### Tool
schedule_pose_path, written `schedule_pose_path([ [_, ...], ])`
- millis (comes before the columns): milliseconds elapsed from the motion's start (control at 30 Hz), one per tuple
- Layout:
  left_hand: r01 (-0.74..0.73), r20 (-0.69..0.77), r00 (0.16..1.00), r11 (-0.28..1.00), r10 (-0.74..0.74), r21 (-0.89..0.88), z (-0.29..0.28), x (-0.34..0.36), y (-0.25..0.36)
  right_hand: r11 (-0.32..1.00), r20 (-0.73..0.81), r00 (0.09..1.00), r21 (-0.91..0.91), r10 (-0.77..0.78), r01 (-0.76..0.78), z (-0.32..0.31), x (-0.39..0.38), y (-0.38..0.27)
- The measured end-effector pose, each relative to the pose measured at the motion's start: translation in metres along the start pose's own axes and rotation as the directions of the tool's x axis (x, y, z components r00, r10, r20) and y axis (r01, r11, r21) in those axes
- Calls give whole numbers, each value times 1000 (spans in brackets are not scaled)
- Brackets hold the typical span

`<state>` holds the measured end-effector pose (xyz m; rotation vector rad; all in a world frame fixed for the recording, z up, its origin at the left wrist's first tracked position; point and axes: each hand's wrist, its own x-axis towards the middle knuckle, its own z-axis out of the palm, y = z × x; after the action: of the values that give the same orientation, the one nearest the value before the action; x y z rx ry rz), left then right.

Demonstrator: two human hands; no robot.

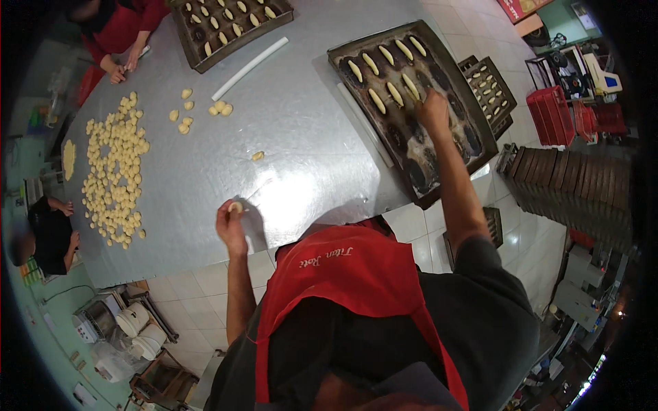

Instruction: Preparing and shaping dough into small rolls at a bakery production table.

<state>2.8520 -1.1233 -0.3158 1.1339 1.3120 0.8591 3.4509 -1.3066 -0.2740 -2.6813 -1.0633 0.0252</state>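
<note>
My right hand [434, 113] reaches over a dark baking tray [419, 179] at the right edge of the metal table. Its fingers are closed at the near end of a slim dough roll [410, 85], which lies in the tray's second row. Several more pale dough rolls [377, 101] lie in the tray's far wells, while its near wells hold none. Low over the table's front edge, my left hand [230, 226] pinches a small dough ball [236, 206]. A single dough piece [258, 155] lies on the table beyond it.
Many dough balls [116, 171] cover the table's left side. A white rod [250, 68] lies near another filled tray [199, 58]. Two other people stand at the far left and left edges. Stacked trays [569, 192] and red crates [550, 116] stand at right.
</note>
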Motion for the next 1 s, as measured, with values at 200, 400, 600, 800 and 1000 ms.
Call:
schedule_pose_path([
  [200, -141, 307, 949, 970, 76, 196, 165, -32, 31, 806, -152, 921, 447, -358, 387, 32, -106, -151],
  [400, -801, 673, 587, 201, 450, 564, 153, -62, 24, 908, 93, 992, 416, -89, 42, 48, -130, -174],
  [600, -794, 726, 606, 187, 325, 578, 150, -76, 35, 968, -123, 961, -44, -249, 245, 41, -158, -160],
  [800, -798, 740, 600, 162, 302, 581, 134, -82, 23, 991, 122, 986, 88, -112, 102, 32, -147, -183],
  [1000, -753, 652, 642, 174, 403, 634, 136, -44, 45, 693, -29, 745, 346, -666, 633, 62, -175, -184],
])
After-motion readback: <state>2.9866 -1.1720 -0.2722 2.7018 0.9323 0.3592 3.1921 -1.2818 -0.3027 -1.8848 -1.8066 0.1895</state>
